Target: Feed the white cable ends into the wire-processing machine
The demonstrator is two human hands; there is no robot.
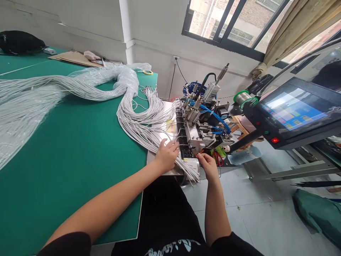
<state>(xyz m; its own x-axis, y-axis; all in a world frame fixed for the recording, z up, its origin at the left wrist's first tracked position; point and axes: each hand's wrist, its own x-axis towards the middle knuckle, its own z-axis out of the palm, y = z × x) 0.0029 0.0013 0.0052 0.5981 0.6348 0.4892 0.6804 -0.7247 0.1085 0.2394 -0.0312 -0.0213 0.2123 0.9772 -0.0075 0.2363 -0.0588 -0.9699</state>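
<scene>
My left hand (167, 155) is over a thick bundle of white cables (138, 131) at the table's corner, with its fingers curled and closed on a white cable by the machine's edge. Cut ends of the cables (192, 173) fan out below that hand. At the front of a metal bench machine (195, 133) with blue air hoses, my right hand (208, 165) pinches with thumb and index finger. What sits between those fingertips is too small to make out. Several cables lie across the black rail (180, 124) along the machine's near side.
A green table (101, 153) fills the left, carrying plastic-wrapped cable (126, 80). On the right, a lit control screen (295, 108) hangs on an arm. A solder wire spool (242, 98), red scissors (218, 158) and a plastic bottle (246, 155) are beyond the machine.
</scene>
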